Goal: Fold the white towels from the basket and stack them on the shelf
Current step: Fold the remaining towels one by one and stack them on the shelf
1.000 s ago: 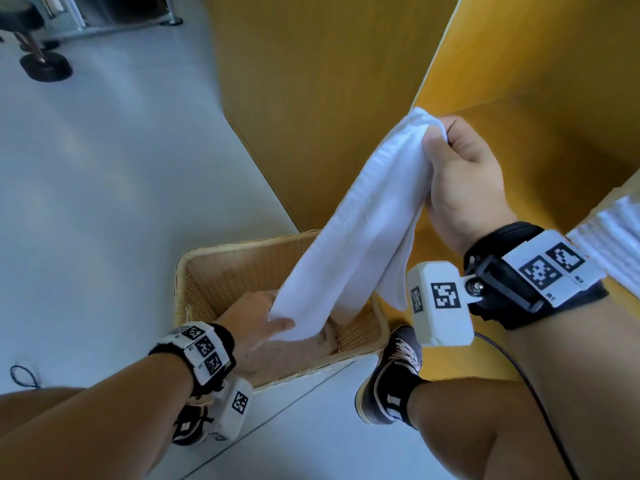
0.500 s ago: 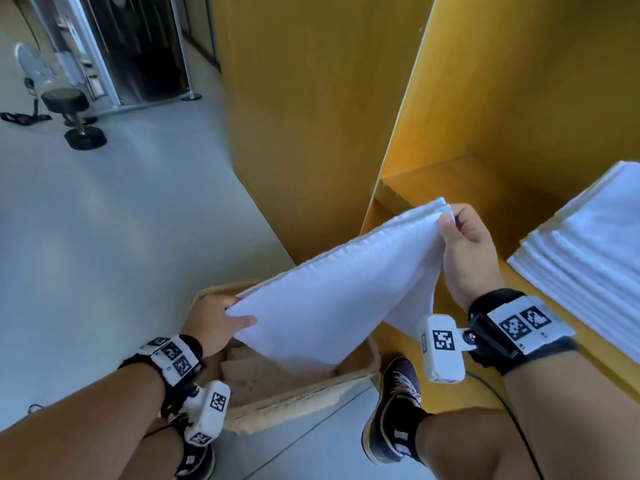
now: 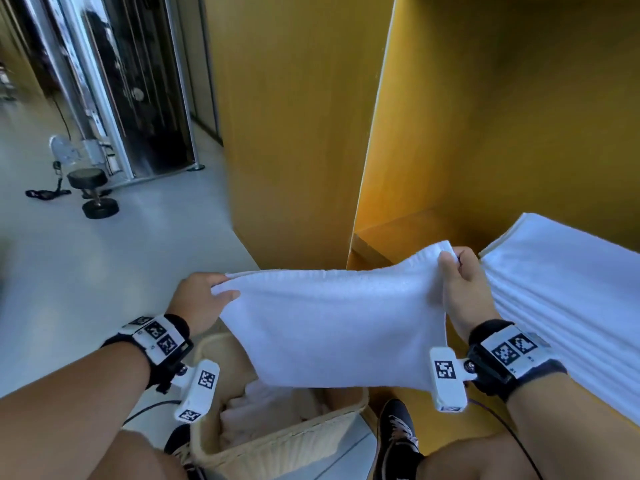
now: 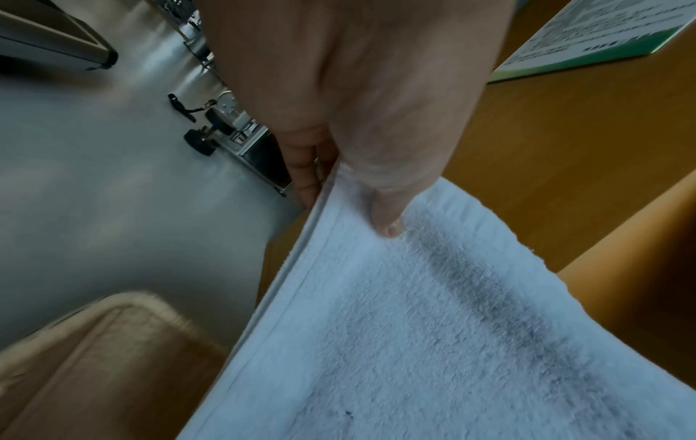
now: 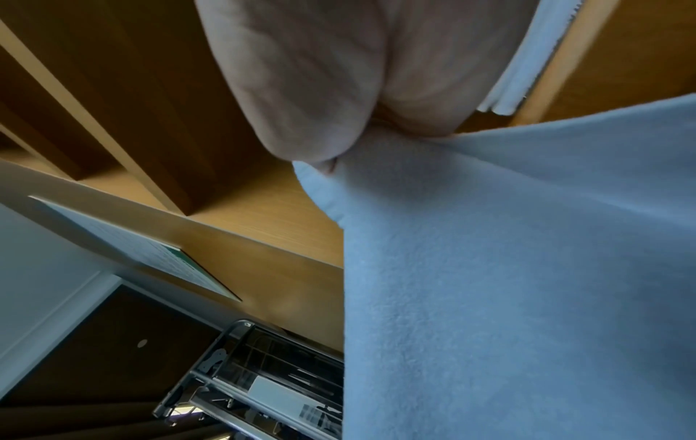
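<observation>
Towel [image 3: 332,323], white, hangs stretched above the basket [image 3: 277,441] in the head view, its top edge nearly level. The left hand [image 3: 197,299] pinches the towel's left top corner, thumb on the near face. The right hand [image 3: 464,289] grips the towel's right top corner in curled fingers. More white cloth lies inside the basket, below the towel. Right of the towel, a stack of folded towels [image 3: 561,292] rests on the yellow shelf [image 3: 391,233].

From the left wrist, the left hand [image 4: 357,98] holds the towel [image 4: 433,327] by its hemmed edge, thumb [image 4: 388,214] pressed on the pile and another finger behind the hem. The basket rim [image 4: 124,300] shows below and left of the towel.

From the right wrist, the right hand [image 5: 354,74] clamps bunched towel [image 5: 508,268] at its corner. The stack's edge [image 5: 527,68] shows just beyond the hand, against the shelf's wood.
</observation>
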`<action>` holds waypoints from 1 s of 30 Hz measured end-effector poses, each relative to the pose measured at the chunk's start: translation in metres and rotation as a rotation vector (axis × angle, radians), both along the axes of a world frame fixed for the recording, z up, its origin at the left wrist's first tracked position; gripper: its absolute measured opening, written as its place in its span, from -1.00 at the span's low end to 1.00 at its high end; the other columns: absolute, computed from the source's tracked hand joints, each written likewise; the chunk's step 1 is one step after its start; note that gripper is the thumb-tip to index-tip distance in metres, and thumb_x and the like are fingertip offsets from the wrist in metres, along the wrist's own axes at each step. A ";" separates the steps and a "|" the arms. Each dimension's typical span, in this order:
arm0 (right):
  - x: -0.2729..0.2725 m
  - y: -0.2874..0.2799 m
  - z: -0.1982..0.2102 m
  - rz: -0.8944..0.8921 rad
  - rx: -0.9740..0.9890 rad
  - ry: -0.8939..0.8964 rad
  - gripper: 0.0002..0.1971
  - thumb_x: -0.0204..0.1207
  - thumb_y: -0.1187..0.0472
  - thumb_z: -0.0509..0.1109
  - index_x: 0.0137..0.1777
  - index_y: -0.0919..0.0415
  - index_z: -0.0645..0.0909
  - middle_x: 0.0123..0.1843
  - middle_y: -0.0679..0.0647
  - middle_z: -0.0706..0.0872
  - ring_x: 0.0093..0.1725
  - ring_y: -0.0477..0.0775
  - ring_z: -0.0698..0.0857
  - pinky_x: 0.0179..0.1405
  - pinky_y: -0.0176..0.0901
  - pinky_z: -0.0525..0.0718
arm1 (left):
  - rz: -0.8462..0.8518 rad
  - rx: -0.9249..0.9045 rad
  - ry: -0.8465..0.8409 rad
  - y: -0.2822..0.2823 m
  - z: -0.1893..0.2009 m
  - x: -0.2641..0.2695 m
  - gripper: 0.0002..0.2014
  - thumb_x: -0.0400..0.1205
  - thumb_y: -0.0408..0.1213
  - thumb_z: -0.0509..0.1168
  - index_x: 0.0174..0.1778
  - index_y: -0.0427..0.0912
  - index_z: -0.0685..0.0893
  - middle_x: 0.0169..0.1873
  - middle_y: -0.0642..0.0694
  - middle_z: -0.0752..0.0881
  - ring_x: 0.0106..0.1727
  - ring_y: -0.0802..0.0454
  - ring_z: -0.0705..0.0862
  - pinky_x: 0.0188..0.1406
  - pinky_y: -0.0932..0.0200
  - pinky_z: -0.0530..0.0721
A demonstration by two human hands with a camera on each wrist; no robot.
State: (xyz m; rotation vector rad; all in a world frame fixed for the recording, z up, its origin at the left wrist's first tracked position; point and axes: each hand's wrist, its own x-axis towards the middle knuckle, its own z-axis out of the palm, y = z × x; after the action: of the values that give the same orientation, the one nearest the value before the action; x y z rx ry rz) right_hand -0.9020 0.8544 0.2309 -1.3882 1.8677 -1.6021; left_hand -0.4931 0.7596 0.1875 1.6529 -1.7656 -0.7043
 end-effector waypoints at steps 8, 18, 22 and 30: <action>-0.031 0.031 0.068 -0.060 -0.039 0.223 -0.74 0.87 0.04 0.15 -0.10 0.00 0.45 -0.26 -0.03 0.50 -0.29 -0.05 0.48 -0.30 -0.02 0.38 | 0.010 -0.209 -0.050 0.009 0.081 0.001 -0.87 0.72 -0.25 0.45 0.17 -0.08 0.79 0.08 -0.09 0.80 0.11 -0.18 0.76 0.15 -0.06 0.73; -0.051 0.086 0.155 -0.083 0.051 0.069 -0.72 0.86 -0.03 0.04 -0.10 -0.01 0.36 -0.15 0.16 0.50 -0.41 0.29 0.85 -0.56 -0.05 0.71 | 0.129 -0.199 -0.034 0.042 0.168 -0.029 -0.73 0.68 -0.19 0.36 -0.28 -0.27 0.68 -0.34 -0.22 0.76 -0.21 -0.28 0.75 -0.25 0.00 0.65; -0.049 0.110 0.185 -0.010 -0.004 -0.133 -0.75 0.84 -0.02 0.05 -0.05 -0.08 0.47 0.01 0.29 0.61 -0.28 0.41 0.90 -0.36 0.18 0.87 | 0.189 -0.024 0.530 0.045 0.185 -0.048 -0.96 0.71 -0.36 0.48 -0.04 -0.21 0.76 -0.08 -0.14 0.83 -0.32 -0.17 0.87 -0.26 0.12 0.83; -0.067 0.144 0.222 -0.013 -0.124 -0.143 -0.78 0.87 0.01 0.01 0.16 0.04 0.46 0.20 0.34 0.71 -0.12 0.33 0.93 0.01 0.32 0.91 | -0.038 0.171 1.069 0.053 0.223 -0.079 -0.74 0.79 -0.27 0.41 0.40 -0.06 0.65 0.45 -0.15 0.57 -0.01 -0.28 0.92 0.08 -0.04 0.89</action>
State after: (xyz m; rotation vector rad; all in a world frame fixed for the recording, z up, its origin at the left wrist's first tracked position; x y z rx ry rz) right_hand -0.9686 0.9986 0.4533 -1.2748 1.7247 -1.8006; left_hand -0.5718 0.8125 0.4107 0.9782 -0.9618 -1.4358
